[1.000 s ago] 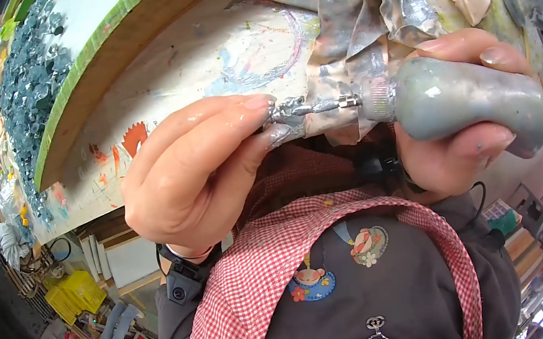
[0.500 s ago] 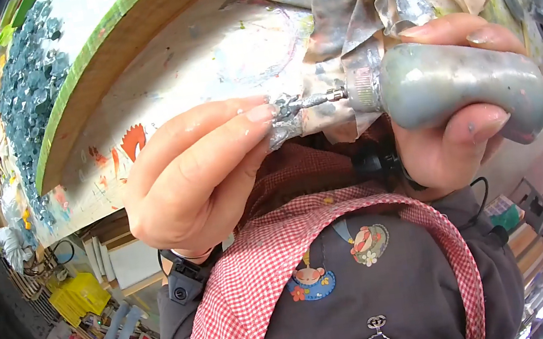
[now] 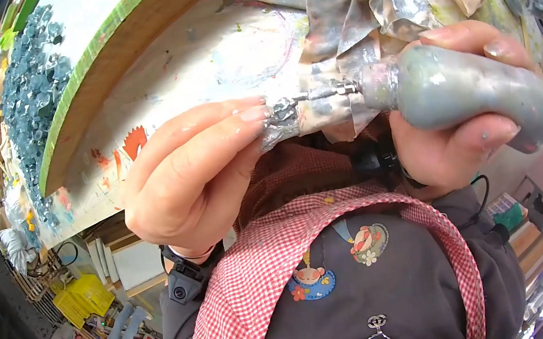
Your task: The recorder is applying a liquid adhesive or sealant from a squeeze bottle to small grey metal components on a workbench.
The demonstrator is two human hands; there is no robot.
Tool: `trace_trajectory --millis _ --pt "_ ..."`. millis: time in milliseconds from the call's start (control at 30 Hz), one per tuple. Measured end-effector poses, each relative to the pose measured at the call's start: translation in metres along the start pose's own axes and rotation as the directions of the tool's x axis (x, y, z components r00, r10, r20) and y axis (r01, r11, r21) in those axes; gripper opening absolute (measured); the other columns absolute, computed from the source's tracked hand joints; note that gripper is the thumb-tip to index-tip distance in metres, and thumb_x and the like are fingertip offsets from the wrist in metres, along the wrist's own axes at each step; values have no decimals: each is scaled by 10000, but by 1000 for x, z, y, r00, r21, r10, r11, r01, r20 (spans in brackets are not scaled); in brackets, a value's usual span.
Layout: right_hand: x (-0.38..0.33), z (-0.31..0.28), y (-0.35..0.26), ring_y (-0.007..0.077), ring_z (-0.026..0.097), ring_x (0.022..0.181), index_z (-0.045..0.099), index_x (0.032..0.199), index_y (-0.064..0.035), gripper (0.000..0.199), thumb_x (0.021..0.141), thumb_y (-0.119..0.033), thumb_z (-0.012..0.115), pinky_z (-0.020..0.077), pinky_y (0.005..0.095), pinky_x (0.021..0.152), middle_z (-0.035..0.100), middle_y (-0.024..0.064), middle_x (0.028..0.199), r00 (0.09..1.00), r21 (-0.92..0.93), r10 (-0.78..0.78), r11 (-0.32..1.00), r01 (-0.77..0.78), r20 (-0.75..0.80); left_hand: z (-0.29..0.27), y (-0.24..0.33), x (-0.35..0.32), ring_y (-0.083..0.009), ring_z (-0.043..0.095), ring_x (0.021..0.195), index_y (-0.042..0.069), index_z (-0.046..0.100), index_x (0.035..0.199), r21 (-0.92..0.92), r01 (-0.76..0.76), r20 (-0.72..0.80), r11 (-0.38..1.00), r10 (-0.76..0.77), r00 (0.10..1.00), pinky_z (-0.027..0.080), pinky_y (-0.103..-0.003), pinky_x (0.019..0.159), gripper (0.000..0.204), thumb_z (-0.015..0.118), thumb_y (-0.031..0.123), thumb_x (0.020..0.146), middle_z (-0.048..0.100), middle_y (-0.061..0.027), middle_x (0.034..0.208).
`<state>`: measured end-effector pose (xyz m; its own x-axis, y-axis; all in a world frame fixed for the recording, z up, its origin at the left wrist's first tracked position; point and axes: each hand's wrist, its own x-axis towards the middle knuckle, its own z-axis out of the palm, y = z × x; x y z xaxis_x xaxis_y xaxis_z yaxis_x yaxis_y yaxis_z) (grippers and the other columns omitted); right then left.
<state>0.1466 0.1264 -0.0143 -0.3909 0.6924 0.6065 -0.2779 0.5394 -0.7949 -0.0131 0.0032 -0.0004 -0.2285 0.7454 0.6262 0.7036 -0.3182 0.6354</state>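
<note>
Your left hand (image 3: 192, 173) pinches a crumpled, silver-smeared scrap (image 3: 282, 125); apart from it, your right hand (image 3: 441, 154) clasps a glossy grey-blue waisted bottle (image 3: 461, 89), a silvery metal tip (image 3: 346, 88) between them.

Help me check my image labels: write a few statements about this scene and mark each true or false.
1. The right hand holds a grey handheld tool. True.
2. Blue-grey pieces are heaped at the picture's right. False: they are at its left.
3. The left hand is close to the tool's metal shaft. True.
4. The curved wooden board has a red edge. False: it is green.
5. The checked apron is red and white. True.
</note>
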Motion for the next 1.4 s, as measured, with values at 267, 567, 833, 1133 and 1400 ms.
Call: trace_trajectory --millis 267,567,833,1133,1400 --pt "-4 -2 1 235 517 782 374 1123 0 542 841 -457 444 426 316 674 509 204 926 999 2 -21 1000 21 -25 0 0 0 -213 624 696 -33 614 824 -15 10 -2 1000 -10 1000 499 -258 628 298 657 -136 549 624 -154 745" --pt "-5 -3 3 235 514 772 371 1124 4 547 842 -460 436 426 312 653 506 207 923 998 1 -39 999 39 -53 -1 -2 1 -222 622 690 -25 621 808 -42 -15 25 999 16 1000 501 -260 617 277 643 -124 550 621 -164 761" --pt "-7 -3 5 234 511 762 369 1125 8 551 844 -463 430 426 309 634 502 210 921 996 -4 -56 998 56 -72 -1 -7 1 -235 614 680 -36 622 806 -32 -112 48 993 114 992 489 -266 585 242 626 -92 570 619 -194 790" --pt "-9 -2 7 233 508 752 366 1125 12 557 845 -466 423 426 305 612 499 213 919 992 -10 -74 997 74 -105 -3 -6 1 -249 621 697 -41 615 816 -41 -106 76 994 109 991 492 -274 598 255 616 -108 570 618 -203 795" --pt "-8 -3 6 232 505 743 364 1126 16 562 847 -468 416 426 302 593 496 215 917 989 -4 -84 996 85 -120 -1 1 -6 -239 627 759 -60 595 819 -226 231 -48 946 -247 968 493 -282 669 239 607 -166 605 624 -181 795"
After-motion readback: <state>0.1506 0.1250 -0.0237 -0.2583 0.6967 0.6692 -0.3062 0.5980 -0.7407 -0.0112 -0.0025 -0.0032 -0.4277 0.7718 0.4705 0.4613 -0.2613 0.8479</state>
